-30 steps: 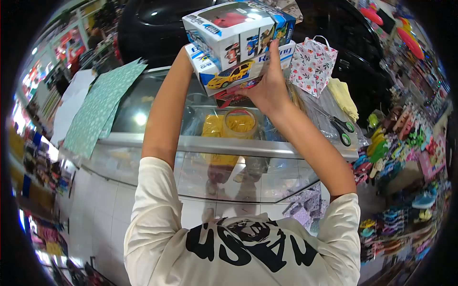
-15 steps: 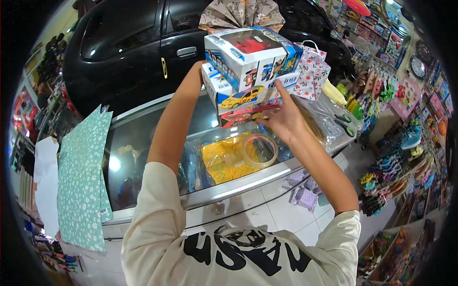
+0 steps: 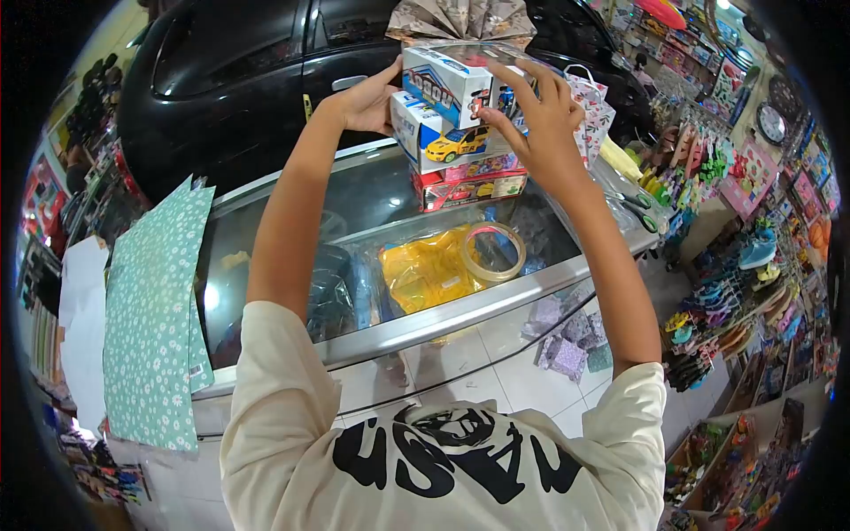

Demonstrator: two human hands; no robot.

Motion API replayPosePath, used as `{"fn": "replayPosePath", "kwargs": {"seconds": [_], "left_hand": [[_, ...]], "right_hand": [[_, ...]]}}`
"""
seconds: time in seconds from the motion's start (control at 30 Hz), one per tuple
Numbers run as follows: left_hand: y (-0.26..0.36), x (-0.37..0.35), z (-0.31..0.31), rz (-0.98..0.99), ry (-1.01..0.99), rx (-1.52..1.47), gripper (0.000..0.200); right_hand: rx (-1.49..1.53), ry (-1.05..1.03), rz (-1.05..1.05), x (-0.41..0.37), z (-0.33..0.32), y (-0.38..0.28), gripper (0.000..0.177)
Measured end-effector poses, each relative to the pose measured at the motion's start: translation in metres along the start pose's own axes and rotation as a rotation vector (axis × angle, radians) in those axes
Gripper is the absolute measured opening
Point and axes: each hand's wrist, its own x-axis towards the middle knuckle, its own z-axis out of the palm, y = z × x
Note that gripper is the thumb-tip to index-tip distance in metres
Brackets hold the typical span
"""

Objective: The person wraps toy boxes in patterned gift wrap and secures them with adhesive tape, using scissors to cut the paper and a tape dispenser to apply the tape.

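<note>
A stack of boxed toy cars stands on the glass counter. The top toy car box (image 3: 434, 88) is white and blue. Under it lies a white box with a yellow car (image 3: 456, 146), then a red toy box (image 3: 474, 190) at the bottom. My left hand (image 3: 370, 102) is at the left side of the top box, its fingertips partly hidden at the rear edge. My right hand (image 3: 544, 115) has its thumb on the front of that box and its fingers bent over the right side. Behind the stack is a pleated patterned paper fan (image 3: 460, 19).
A tape roll (image 3: 493, 251) and a yellow plastic-wrapped item (image 3: 429, 270) show at the glass counter (image 3: 266, 221). Scissors (image 3: 639, 212) lie at right near a floral gift bag (image 3: 593, 106). Green floral paper (image 3: 150, 319) hangs over the left end. A black car (image 3: 221, 97) stands behind.
My right hand has moved up from the lower boxes to the top one. The top box sits straighter on the stack. More of my left hand shows at the left side.
</note>
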Motion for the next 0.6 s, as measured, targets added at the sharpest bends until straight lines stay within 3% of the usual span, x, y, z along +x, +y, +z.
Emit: {"fn": "replayPosePath", "kwargs": {"seconds": [0.07,0.13,0.2,0.3,0.33,0.37,0.43,0.47,0.53,0.6], "left_hand": [[0.001,-0.017,-0.01,-0.068,-0.07,0.195,0.095],[-0.001,-0.035,-0.004,-0.051,0.101,0.334,0.095],[-0.011,-0.045,-0.003,-0.011,0.285,0.473,0.093],[-0.014,-0.074,0.028,0.106,0.53,0.915,0.08],[-0.015,-0.087,0.035,0.227,0.482,1.136,0.07],[-0.021,-0.094,0.047,0.079,0.635,1.296,0.059],[-0.033,-0.117,0.055,0.005,0.488,1.318,0.053],[-0.027,-0.14,0.097,-0.188,0.559,1.287,0.047],[-0.059,-0.173,0.116,-0.197,0.573,1.178,0.044],[-0.086,-0.218,0.151,-0.112,0.778,1.258,0.036]], "right_hand": [[-0.044,0.019,0.014,0.0,0.003,-0.002,0.047],[-0.032,-0.026,0.042,0.0,0.004,-0.002,0.048],[-0.038,0.076,-0.019,-0.002,0.005,-0.005,0.05],[0.039,0.102,-0.054,-0.012,-0.001,-0.023,0.056],[0.113,0.104,-0.059,-0.017,-0.004,-0.033,0.058],[0.186,0.105,-0.065,-0.024,-0.007,-0.043,0.059],[0.336,-0.016,-0.044,-0.041,-0.014,-0.068,0.059],[0.441,-0.094,-0.046,-0.052,-0.015,-0.078,0.058],[0.588,-0.257,-0.058,-0.073,-0.017,-0.098,0.056],[0.672,-0.407,-0.089,-0.096,-0.013,-0.113,0.053]]}}
